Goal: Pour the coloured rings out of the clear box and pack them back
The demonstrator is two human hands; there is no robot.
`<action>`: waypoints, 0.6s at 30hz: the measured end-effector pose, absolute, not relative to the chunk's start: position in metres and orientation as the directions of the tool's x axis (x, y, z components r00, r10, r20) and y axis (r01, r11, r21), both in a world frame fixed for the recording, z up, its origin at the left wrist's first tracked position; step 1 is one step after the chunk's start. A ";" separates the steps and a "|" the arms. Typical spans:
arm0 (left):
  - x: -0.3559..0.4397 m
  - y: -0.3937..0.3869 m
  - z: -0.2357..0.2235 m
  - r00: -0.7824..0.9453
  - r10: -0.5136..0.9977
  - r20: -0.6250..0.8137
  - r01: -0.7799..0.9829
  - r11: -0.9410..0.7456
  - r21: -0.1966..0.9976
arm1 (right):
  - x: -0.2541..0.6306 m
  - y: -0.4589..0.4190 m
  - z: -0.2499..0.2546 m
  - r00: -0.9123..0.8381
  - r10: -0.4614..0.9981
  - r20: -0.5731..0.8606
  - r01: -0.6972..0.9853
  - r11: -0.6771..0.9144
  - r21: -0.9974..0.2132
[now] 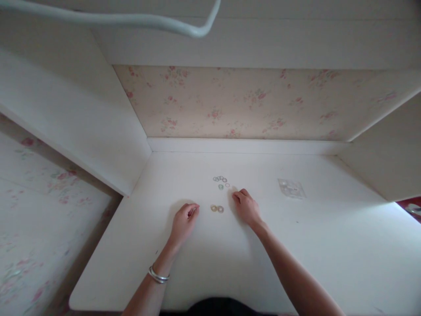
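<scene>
My left hand [184,220] rests on the white table with its fingers curled and thumb and forefinger pinched together. Whatever it may hold is too small to make out. Just right of it lie two thicker rings side by side, a yellowish ring [212,208] and a greyish ring [222,210]. My right hand [246,207] is closed too, fingertips bent down near the tabletop, and its grip is hidden. Beyond the hands sits a group of several thin dark rings [224,180]. Close to them are a greenish ring [221,188] and a pale thin ring [227,187].
A clear plastic bag [291,189] lies on the table [210,272] to the right. Side panels [121,109] and a floral-papered wall [237,105] enclose the back. A white cable [131,19] hangs across the top. Tiny dark specks dot the tabletop.
</scene>
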State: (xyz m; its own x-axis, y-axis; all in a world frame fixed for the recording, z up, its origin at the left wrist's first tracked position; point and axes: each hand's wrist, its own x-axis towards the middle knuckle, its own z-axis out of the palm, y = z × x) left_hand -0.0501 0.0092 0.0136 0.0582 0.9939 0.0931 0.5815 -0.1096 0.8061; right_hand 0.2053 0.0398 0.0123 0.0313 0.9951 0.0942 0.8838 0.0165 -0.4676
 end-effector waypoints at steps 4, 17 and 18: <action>-0.050 0.010 0.013 0.068 0.993 0.100 0.588 -0.121 0.800 | 0.197 0.020 0.010 -0.031 0.983 0.179 0.794 0.133 -0.594; -0.050 0.010 0.011 0.076 0.991 0.108 0.572 -0.132 0.809 | 0.166 -0.008 0.013 -0.222 0.954 0.202 0.836 0.293 -0.465; -0.050 0.010 0.010 0.078 0.991 0.110 0.573 -0.134 0.809 | 0.165 -0.008 0.015 -0.230 0.953 0.197 0.844 0.295 -0.447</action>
State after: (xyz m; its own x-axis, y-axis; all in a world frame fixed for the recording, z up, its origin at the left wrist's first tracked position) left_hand -0.0501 0.0103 0.0104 0.0776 0.9909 0.1097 0.5726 -0.1344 0.8087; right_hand 0.1655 -0.0079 0.0147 -0.2295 0.9532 0.1966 0.8445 0.2955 -0.4467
